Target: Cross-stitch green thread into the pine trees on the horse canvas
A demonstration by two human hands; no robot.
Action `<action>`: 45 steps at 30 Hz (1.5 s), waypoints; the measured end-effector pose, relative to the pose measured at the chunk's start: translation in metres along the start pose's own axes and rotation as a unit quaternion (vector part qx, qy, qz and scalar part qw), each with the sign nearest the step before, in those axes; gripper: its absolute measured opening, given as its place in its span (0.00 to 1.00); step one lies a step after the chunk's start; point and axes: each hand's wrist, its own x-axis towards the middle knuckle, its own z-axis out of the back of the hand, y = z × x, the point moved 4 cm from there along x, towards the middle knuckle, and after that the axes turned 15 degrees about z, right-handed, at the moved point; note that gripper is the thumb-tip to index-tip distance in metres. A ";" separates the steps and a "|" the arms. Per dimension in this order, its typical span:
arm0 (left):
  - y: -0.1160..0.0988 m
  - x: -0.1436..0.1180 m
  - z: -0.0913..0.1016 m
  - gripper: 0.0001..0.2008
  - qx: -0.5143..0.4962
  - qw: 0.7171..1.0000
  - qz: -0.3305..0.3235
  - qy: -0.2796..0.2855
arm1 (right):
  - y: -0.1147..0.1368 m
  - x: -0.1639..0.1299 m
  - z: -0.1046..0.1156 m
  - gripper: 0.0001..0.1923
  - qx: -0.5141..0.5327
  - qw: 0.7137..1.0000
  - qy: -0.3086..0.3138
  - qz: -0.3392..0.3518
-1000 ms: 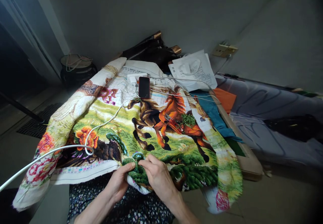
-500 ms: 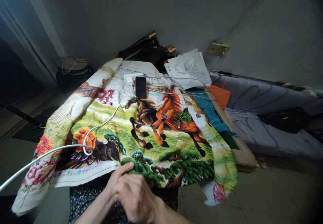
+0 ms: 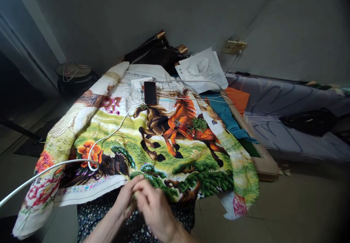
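Observation:
A large cross-stitch cloth (image 3: 164, 126) with galloping horses and flowers lies spread before me, its two sides rolled up. My left hand (image 3: 128, 195) grips its near edge, thumb on top and fingers underneath. Close beside it, my right hand (image 3: 153, 203) is closed at the fingertips above the same edge. Whatever the right fingers pinch is too small and blurred to make out. On the orange horse rest small scissors (image 3: 181, 125) and a tangle of green thread (image 3: 199, 124).
A phone (image 3: 150, 93) lies on the cloth's upper part near a white power strip (image 3: 142, 82). A white cable (image 3: 54, 166) loops across the left side. Behind are a white bag (image 3: 201, 69) and a wall socket (image 3: 234, 47). A black stool (image 3: 76, 82) stands left.
My right hand has moved slightly up and right, coming apart a little from the left one. My left hand keeps its hold on the edge. The view has shifted slightly.

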 end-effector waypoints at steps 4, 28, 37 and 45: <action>0.000 0.002 0.000 0.09 -0.031 0.999 0.000 -0.009 | -0.028 -0.006 0.035 0.12 -0.075 0.992 -0.072 -0.075; 0.002 0.004 0.001 0.09 -0.050 0.999 -0.012 -0.006 | -0.028 0.006 0.016 0.11 -0.291 0.951 0.040 -0.099; -0.002 0.001 -0.006 0.12 -0.022 0.999 -0.016 -0.044 | -0.045 -0.011 0.006 0.09 0.079 0.962 -0.141 -0.219; -0.004 0.000 -0.007 0.12 -0.015 0.995 -0.053 -0.085 | -0.052 -0.013 -0.009 0.10 0.247 0.900 -0.212 -0.291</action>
